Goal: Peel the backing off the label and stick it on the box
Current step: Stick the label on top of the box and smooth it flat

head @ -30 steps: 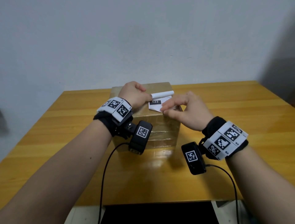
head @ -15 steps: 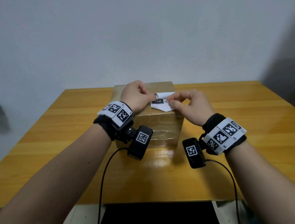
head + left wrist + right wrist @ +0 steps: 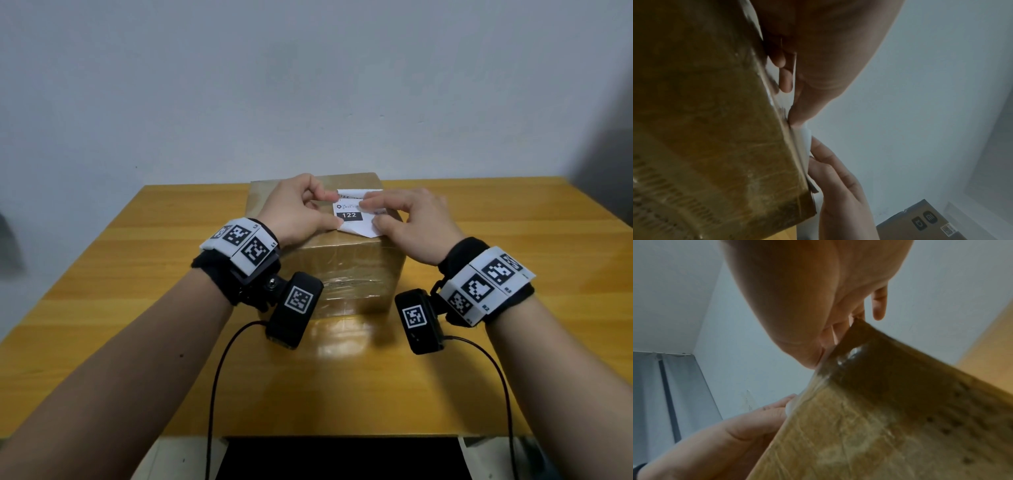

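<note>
Both hands pinch a white label (image 3: 352, 214) printed "122": the left hand (image 3: 297, 212) at its left edge, the right hand (image 3: 409, 224) at its right. It lies on top of the taped cardboard box (image 3: 346, 270) on the wooden table (image 3: 137, 308), its far edge curled up. Whether the backing is off cannot be made out; the wrist views show the label only edge-on.

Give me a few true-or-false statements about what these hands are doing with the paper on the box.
1. The label lies on top of the box. True.
2. The label shows the number 455. False: it reads 122.
3. Both the left hand and the right hand touch the label. True.
4. The box stands on the floor. False: it stands on a wooden table.
5. The label's far edge curls up. True.
</note>
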